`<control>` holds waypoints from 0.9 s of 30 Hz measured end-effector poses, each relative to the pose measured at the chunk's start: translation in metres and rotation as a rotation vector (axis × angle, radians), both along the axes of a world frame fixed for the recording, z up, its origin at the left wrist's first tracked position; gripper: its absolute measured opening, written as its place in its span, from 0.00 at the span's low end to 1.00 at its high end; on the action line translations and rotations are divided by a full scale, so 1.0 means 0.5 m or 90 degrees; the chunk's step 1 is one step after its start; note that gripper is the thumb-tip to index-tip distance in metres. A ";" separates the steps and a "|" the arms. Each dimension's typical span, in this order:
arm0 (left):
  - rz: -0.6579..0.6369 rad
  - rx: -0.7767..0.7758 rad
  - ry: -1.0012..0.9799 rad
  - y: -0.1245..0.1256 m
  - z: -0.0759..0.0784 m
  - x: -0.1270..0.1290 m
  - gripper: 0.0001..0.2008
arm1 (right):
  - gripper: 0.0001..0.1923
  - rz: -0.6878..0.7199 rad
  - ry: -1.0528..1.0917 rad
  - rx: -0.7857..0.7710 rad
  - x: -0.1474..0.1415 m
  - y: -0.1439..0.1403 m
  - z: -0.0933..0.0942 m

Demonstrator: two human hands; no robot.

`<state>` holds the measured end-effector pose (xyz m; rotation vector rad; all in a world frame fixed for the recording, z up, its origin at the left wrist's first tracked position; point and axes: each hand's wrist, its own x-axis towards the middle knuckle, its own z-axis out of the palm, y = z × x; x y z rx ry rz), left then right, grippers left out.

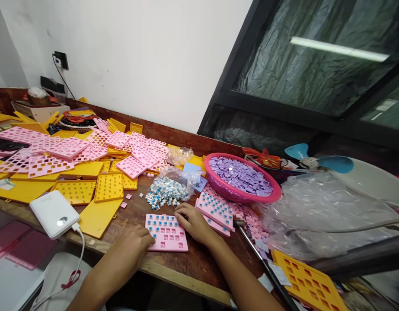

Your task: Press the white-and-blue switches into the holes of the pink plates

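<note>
A pink switch plate [167, 233] lies flat near the table's front edge, its upper rows filled with blue switches. My left hand [134, 245] rests against the plate's left edge, fingers curled on it. My right hand [193, 222] lies at the plate's upper right corner, fingertips pressing on a switch there. Just behind the plate sits a loose heap of blue and white switches [165, 193] spilling from a clear bag [181, 175]. A stack of filled pink plates [215, 210] lies to the right of my right hand.
A pink basket of purple keycaps [241, 177] stands at the right. Piles of empty pink plates [66, 149] and yellow plates [108, 188] cover the left. A white power bank [54, 213] with cable sits at the front left edge. Bubble wrap [319, 216] and a fan [319, 163] lie on the right.
</note>
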<state>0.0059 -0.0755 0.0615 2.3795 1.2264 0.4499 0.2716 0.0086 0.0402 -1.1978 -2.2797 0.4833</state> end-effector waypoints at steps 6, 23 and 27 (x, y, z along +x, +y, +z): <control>0.008 0.016 0.032 -0.003 0.004 -0.002 0.13 | 0.07 -0.059 0.066 0.007 0.017 0.006 0.006; 0.050 0.021 -0.066 0.015 -0.034 -0.005 0.13 | 0.10 0.060 -0.010 -0.082 0.037 -0.040 0.046; 0.081 0.084 0.046 -0.002 -0.029 0.010 0.14 | 0.09 0.044 -0.012 -0.075 0.037 -0.043 0.048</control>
